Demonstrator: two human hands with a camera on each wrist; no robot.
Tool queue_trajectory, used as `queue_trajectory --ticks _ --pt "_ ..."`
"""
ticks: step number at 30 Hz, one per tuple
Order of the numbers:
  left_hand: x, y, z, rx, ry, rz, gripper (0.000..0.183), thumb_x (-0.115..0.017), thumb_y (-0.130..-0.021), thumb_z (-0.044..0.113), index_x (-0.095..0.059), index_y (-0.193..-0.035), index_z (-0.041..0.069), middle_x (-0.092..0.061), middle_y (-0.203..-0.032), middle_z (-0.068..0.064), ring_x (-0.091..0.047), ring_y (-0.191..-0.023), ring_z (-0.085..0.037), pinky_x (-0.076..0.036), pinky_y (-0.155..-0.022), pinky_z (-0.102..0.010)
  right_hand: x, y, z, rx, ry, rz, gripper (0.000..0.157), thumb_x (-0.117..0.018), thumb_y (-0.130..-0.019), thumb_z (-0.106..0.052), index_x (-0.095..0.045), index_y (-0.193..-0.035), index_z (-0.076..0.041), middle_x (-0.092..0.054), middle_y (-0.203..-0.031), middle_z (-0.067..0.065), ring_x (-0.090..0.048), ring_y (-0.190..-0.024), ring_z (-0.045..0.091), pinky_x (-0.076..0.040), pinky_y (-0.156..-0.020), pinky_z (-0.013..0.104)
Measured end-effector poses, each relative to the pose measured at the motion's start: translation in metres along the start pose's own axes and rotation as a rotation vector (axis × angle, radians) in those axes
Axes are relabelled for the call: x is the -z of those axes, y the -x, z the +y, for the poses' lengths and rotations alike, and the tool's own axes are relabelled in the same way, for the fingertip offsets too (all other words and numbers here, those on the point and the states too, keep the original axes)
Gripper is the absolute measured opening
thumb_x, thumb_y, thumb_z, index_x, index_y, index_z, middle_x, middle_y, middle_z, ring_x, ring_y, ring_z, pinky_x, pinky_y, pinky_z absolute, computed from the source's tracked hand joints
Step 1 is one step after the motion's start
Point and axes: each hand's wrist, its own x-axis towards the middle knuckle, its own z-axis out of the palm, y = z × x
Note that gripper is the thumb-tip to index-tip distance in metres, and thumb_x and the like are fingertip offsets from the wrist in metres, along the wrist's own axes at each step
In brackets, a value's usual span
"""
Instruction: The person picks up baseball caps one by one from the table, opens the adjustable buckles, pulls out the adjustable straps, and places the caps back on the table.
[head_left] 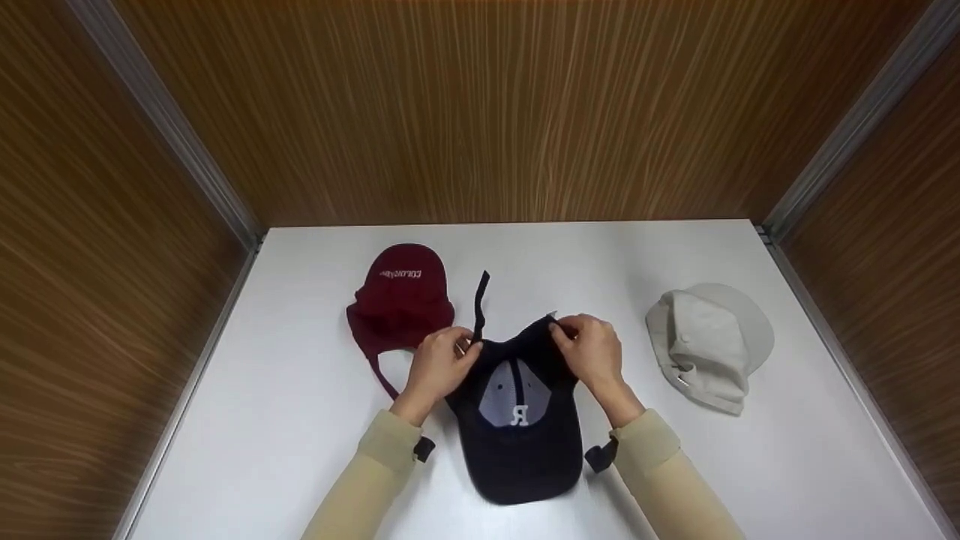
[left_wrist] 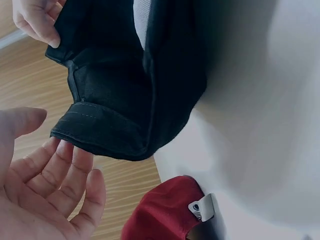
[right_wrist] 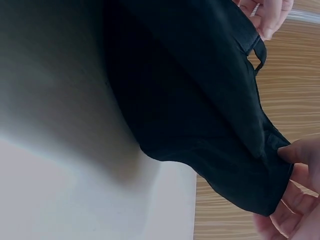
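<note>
Black cap (head_left: pixel 519 420): lower centre of the frame, lying on the white worktop (head_left: pixel 750 465), brim toward the bottom edge, crown opening turned up, strap (head_left: pixel 480 304) trailing upward. Left hand (head_left: pixel 441 365): fingers on the cap's back rim at left; left wrist view shows them fairly straight against the fabric edge. Right hand (head_left: pixel 590 349): pinches the back rim at right, thumb and fingers curled on the fabric. Maroon cap (head_left: pixel 401 296): upper left of centre. Beige cap (head_left: pixel 709 345): right of frame.
</note>
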Motion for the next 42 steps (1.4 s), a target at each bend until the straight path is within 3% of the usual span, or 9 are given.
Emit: queue_trajectory --ticks 9,15,22,32,38,42 --pt "0.000 -0.001 -0.001 0.028 -0.018 -0.040 0.012 -0.073 -0.087 0.017 -0.072 -0.091 0.006 -0.067 -0.078 -0.001 -0.063 -0.069 -0.015 -0.051 -0.066 -0.033 0.003 0.002 0.002 -0.009 -0.008 -0.036 0.013 -0.075 -0.086 -0.022 -0.078 -0.090 -0.010 -0.072 -0.081 0.002 -0.065 -0.070 0.019 -0.052 -0.062 0.041" --pt "0.000 -0.005 -0.009 0.099 0.069 -0.038 0.011 -0.070 -0.090 0.014 -0.070 -0.092 0.004 -0.068 -0.080 -0.003 -0.064 -0.071 -0.017 -0.052 -0.068 -0.035 0.011 0.005 0.004 -0.015 -0.027 -0.077 0.016 -0.076 -0.086 -0.021 -0.075 -0.093 -0.008 -0.070 -0.077 0.000 -0.064 -0.069 0.019 -0.050 -0.062 0.042" --pt "0.001 -0.009 -0.016 0.158 0.147 -0.013 0.011 -0.070 -0.090 0.011 -0.067 -0.091 0.001 -0.068 -0.081 -0.007 -0.065 -0.074 -0.021 -0.053 -0.072 -0.038 0.028 0.011 0.010 -0.052 -0.079 -0.166 0.027 -0.078 -0.084 -0.021 -0.070 -0.104 -0.004 -0.068 -0.082 0.004 -0.068 -0.081 0.027 -0.051 -0.070 0.045" --pt "0.000 -0.010 -0.016 0.184 0.129 -0.014 0.012 -0.070 -0.090 0.013 -0.068 -0.091 0.002 -0.068 -0.081 -0.006 -0.066 -0.074 -0.020 -0.053 -0.072 -0.037 0.048 0.030 0.022 -0.109 -0.140 -0.392 0.036 -0.075 -0.087 -0.023 -0.066 -0.112 0.001 -0.071 -0.087 0.005 -0.070 -0.080 0.024 -0.053 -0.073 0.043" --pt "0.001 -0.010 -0.015 0.205 0.124 -0.015 0.012 -0.070 -0.090 0.015 -0.068 -0.091 0.003 -0.067 -0.080 -0.005 -0.065 -0.073 -0.019 -0.052 -0.073 -0.037 0.052 0.042 0.025 -0.135 -0.189 -0.574 0.028 -0.073 -0.089 -0.028 -0.069 -0.098 -0.001 -0.070 -0.071 0.003 -0.066 -0.067 0.023 -0.050 -0.062 0.035" --pt "0.002 -0.011 -0.015 0.211 0.123 -0.015 0.014 -0.071 -0.090 0.016 -0.069 -0.091 0.002 -0.068 -0.081 -0.005 -0.065 -0.075 -0.020 -0.052 -0.075 -0.039 0.050 0.047 0.025 -0.143 -0.256 -0.636 0.019 -0.072 -0.090 -0.023 -0.069 -0.090 -0.004 -0.067 -0.068 0.004 -0.064 -0.062 0.026 -0.049 -0.055 0.031"
